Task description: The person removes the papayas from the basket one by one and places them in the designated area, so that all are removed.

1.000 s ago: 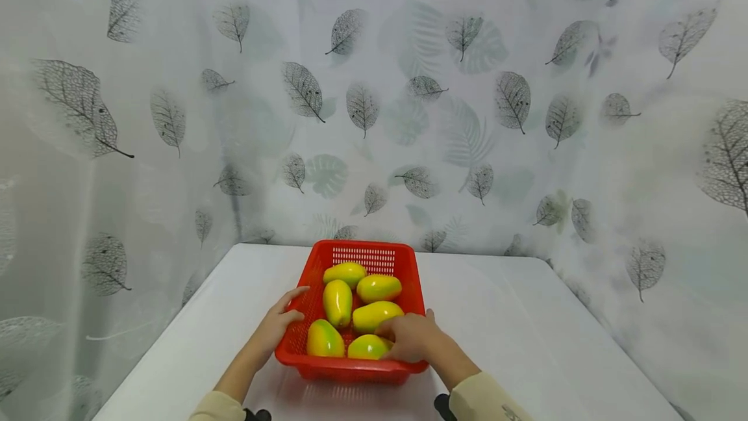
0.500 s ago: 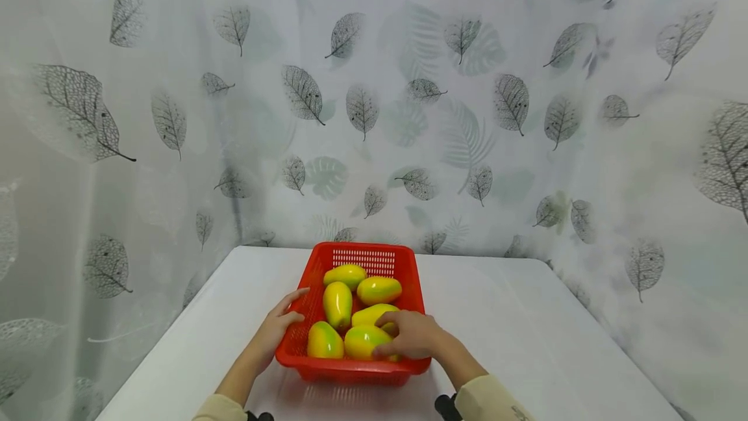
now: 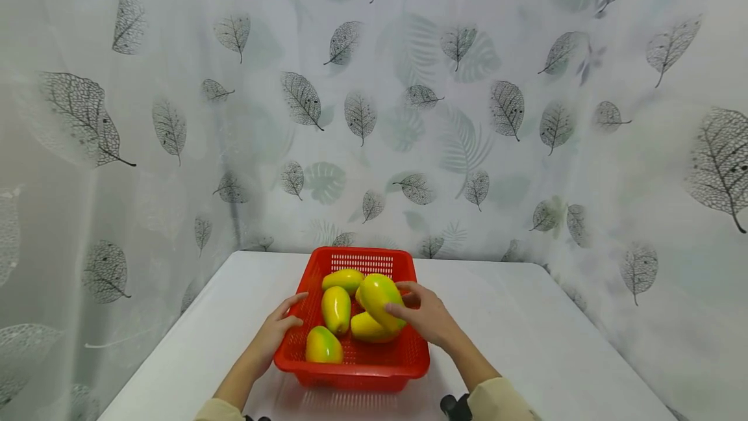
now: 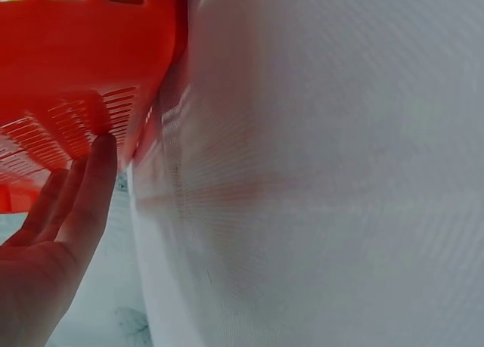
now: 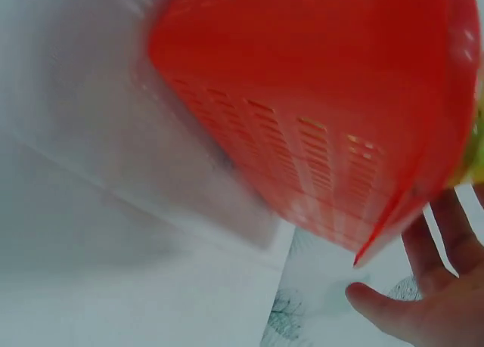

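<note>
A red plastic basket (image 3: 386, 369) with slotted walls stands on the table and holds several yellow-green mangoes. My right hand (image 3: 431, 317) holds one mango (image 3: 376, 297) by its right side, thumb in front, above the others in the basket. It overlaps a mango (image 3: 368, 329) below and mostly hides another behind. My left hand (image 3: 273, 330) rests at the basket's left rim; in the left wrist view its straight fingers (image 4: 94, 188) lie against the slotted outer wall. Farther left in the basket are an upright-looking mango (image 3: 336, 310), one at the back (image 3: 341, 279) and a greener mango (image 3: 324, 345) in front.
A white-covered table (image 3: 491, 330) extends to both sides of the basket. Behind it and along the sides hangs a pale curtain (image 3: 362, 167) with leaf prints. Dark camera mounts show at both wrists.
My right hand has lifted the front-right mango out of its spot, moving it up and toward the back of the basket. The left hand stays at the left rim.
</note>
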